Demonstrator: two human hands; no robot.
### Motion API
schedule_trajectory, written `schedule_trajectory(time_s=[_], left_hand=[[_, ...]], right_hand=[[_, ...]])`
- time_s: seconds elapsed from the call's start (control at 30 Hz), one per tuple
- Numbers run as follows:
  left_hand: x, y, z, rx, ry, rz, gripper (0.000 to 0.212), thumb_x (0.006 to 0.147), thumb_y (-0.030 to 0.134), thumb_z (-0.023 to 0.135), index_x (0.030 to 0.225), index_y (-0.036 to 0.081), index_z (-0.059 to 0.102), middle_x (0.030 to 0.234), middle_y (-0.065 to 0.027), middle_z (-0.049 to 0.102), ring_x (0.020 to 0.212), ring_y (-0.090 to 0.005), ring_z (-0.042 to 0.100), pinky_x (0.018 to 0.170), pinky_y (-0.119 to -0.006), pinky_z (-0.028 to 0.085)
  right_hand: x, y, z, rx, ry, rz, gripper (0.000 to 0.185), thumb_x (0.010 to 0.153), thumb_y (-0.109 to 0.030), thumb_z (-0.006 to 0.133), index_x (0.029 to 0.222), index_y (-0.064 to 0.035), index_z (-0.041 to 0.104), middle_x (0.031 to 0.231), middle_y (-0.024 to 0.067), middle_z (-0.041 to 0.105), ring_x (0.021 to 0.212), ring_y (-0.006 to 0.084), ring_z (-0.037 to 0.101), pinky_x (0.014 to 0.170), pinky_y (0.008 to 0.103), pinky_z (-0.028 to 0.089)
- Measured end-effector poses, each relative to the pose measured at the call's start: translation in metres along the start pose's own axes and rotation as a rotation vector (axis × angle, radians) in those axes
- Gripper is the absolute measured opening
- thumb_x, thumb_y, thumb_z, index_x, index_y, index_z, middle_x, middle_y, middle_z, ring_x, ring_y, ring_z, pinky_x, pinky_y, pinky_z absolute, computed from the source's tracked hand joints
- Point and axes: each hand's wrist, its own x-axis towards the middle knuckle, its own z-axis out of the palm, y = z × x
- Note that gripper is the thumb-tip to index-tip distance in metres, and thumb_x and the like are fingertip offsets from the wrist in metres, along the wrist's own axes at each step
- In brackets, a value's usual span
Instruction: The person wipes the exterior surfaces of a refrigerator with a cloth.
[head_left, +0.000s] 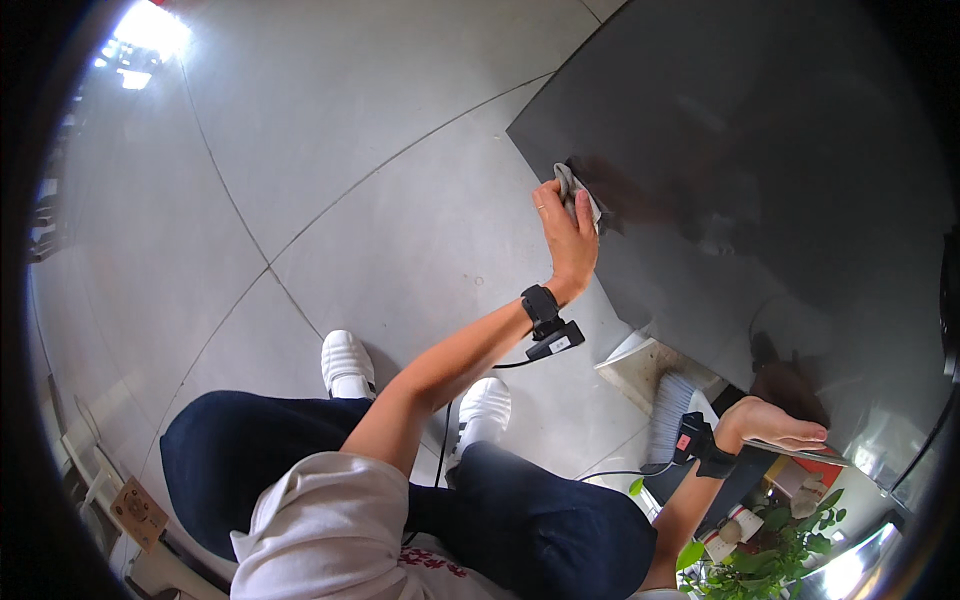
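Observation:
My left hand (568, 225) is closed on a folded grey cloth (568, 187), pressed against a glossy dark panel (720, 165) near its left edge. The panel reflects the hand. My right hand (776, 425) is at the panel's lower edge with its fingers extended and holds nothing visible; whether it bears on the edge cannot be told. Black straps with small devices and cables are around both wrists. Just left of the right wrist is a brush with pale bristles (670, 420), beside a dirty, light-coloured dustpan (637, 369).
Grey floor tiles (390, 217) lie left of the panel. My white shoes (347, 362) stand on them. A leafy green plant (757, 562), small red-and-white containers (744, 523) and a red item are at lower right. A light-coloured frame with a brown plate (139, 514) is at lower left.

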Motion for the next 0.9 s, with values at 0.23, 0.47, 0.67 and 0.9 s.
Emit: schedule_trajectory(time_s=[0.23, 0.47, 0.67, 0.9], left_hand=[[0.102, -0.05, 0.001, 0.052, 0.293, -0.188, 0.016, 0.087, 0.005, 0.052, 0.1, -0.004, 0.049, 0.092, -0.0224, 0.054, 0.088, -0.0373, 0.052, 0.078, -0.043, 0.04], [-0.004, 0.012, -0.001, -0.116, 0.037, 0.028, 0.013, 0.084, -0.002, 0.053, 0.097, -0.002, 0.051, 0.095, -0.0177, 0.05, 0.091, -0.0335, 0.05, 0.083, -0.042, 0.041], [0.067, -0.022, 0.004, -0.059, 0.207, -0.161, 0.014, 0.087, -0.001, 0.049, 0.101, -0.002, 0.047, 0.096, -0.0164, 0.049, 0.091, -0.0305, 0.049, 0.082, -0.039, 0.039], [0.024, 0.033, -0.002, -0.123, 0.003, 0.247, 0.024, 0.076, -0.013, 0.051, 0.095, 0.0, 0.048, 0.096, -0.0165, 0.046, 0.09, -0.0305, 0.045, 0.081, -0.038, 0.038]], right_hand=[[0.004, 0.02, -0.002, 0.099, 0.003, 0.006, 0.032, 0.1, -0.031, 0.038, 0.1, -0.002, 0.051, 0.097, 0.0075, 0.052, 0.088, 0.0144, 0.052, 0.083, 0.0272, 0.045], [-0.002, 0.006, 0.002, 0.101, 0.067, 0.105, 0.041, 0.099, -0.034, 0.04, 0.114, 0.0027, 0.049, 0.114, 0.0096, 0.048, 0.097, 0.0139, 0.051, 0.09, 0.0291, 0.043], [0.005, 0.025, -0.009, 0.045, 0.023, 0.068, 0.037, 0.099, -0.034, 0.039, 0.114, 0.0, 0.047, 0.113, 0.0096, 0.049, 0.097, 0.0148, 0.052, 0.091, 0.0301, 0.044], [-0.002, 0.002, 0.003, 0.032, 0.034, 0.047, 0.036, 0.1, -0.035, 0.036, 0.111, -0.0025, 0.047, 0.112, 0.0107, 0.05, 0.097, 0.0169, 0.053, 0.09, 0.0313, 0.046]])
